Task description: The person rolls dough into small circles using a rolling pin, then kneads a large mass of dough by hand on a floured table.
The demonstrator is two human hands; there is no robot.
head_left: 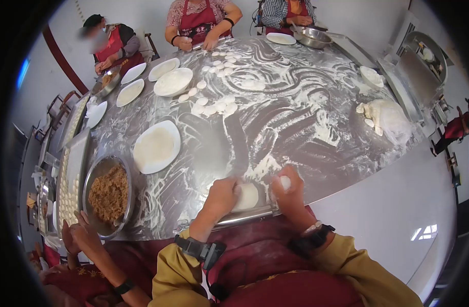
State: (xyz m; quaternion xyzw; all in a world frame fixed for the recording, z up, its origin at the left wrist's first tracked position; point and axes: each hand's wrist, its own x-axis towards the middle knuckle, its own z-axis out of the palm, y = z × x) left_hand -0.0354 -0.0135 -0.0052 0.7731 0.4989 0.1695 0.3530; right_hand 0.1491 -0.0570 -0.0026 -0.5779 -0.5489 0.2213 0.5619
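My left hand (221,197) rests on the near edge of the floured metal table (275,117), its fingers touching a flat round dough wrapper (247,196). My right hand (289,190) is closed around a small white lump of dough (285,181) just to the right of the wrapper. Both wrists wear black bands over yellow sleeves.
A steel bowl of brown filling (109,193) sits at the left, a co-worker's hands (77,233) beside it. White plates (156,146) of flour, several dough discs (214,105), a dough pile (385,115) at the right. Three people in red aprons work along the far edge.
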